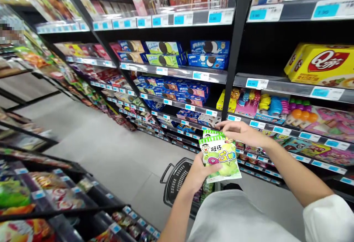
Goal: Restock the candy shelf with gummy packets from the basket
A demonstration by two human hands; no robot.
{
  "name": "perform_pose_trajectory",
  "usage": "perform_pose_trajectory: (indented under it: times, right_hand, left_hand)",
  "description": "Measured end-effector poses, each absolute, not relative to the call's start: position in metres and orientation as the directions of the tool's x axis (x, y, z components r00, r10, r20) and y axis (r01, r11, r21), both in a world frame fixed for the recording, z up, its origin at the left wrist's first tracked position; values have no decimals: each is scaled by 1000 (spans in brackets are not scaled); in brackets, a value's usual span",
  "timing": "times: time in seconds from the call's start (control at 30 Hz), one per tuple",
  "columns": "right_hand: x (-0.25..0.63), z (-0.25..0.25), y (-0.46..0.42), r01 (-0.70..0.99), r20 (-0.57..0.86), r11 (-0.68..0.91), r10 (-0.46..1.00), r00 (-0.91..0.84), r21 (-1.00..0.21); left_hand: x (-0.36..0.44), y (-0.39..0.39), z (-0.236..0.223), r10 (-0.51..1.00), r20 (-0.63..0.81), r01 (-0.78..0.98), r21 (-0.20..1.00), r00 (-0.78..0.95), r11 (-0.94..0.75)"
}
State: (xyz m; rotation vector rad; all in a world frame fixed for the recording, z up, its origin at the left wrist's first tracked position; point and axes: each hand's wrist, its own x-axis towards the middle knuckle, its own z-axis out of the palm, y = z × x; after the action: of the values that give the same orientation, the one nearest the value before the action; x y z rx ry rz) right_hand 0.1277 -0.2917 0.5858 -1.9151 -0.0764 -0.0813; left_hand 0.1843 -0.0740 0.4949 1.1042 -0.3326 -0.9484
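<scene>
My left hand (200, 173) is closed on a green and white bag of gummy candy (224, 164), its thumb lying across the lower front. A second bag of gummy candy (211, 133) with the same green striped top edge shows just behind the first, mostly hidden. At the upper right corner of the bags is my right hand (239, 132), its fingers bent over the top edge and seemingly pinching the rear bag. Below my hands, a black shopping basket (177, 183) is partly covered by my arm and white shirt, with some dark and green packages inside.
Black shelving (239, 31) with price labels runs along the right and ahead. It carries blue cookie boxes (208, 54), a yellow box (323, 65) and colourful toy-like sweets (272, 105). A lower rack of snack bags (55, 194) stands at left, beyond the grey floor (110, 138).
</scene>
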Motion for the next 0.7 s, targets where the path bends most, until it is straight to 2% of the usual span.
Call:
perform_pose_trajectory:
  times: [0.1, 0.13, 0.2, 0.43, 0.6, 0.7]
  right_hand:
    - [107, 563, -289, 163, 221, -181, -372, 901, -970]
    - [100, 555, -287, 194, 255, -177, -456, 853, -965]
    - [86, 540, -279, 213, 308, -233, -531, 789, -949]
    - [59, 522, -257, 77, 214, -293, -471, 856, -953]
    - [57, 526, -263, 10, 87, -158, -490, 867, -987]
    - [53, 532, -271, 10, 75, -122, -541, 838, -992]
  left_hand:
    - [188, -82, 506, -757, -198, 467, 870, 623, 157]
    - [189, -84, 511, -745, -198, 464, 870, 637, 166]
    - [192, -89, 518, -718, -198, 453, 873, 667, 181]
    - [196, -113, 531, -734, -153, 382, 911, 662, 155]
    - [192, -136, 534, -780, -116, 299, 950, 615, 95]
    - [188, -151, 539, -801, -86, 245, 966, 593, 78]
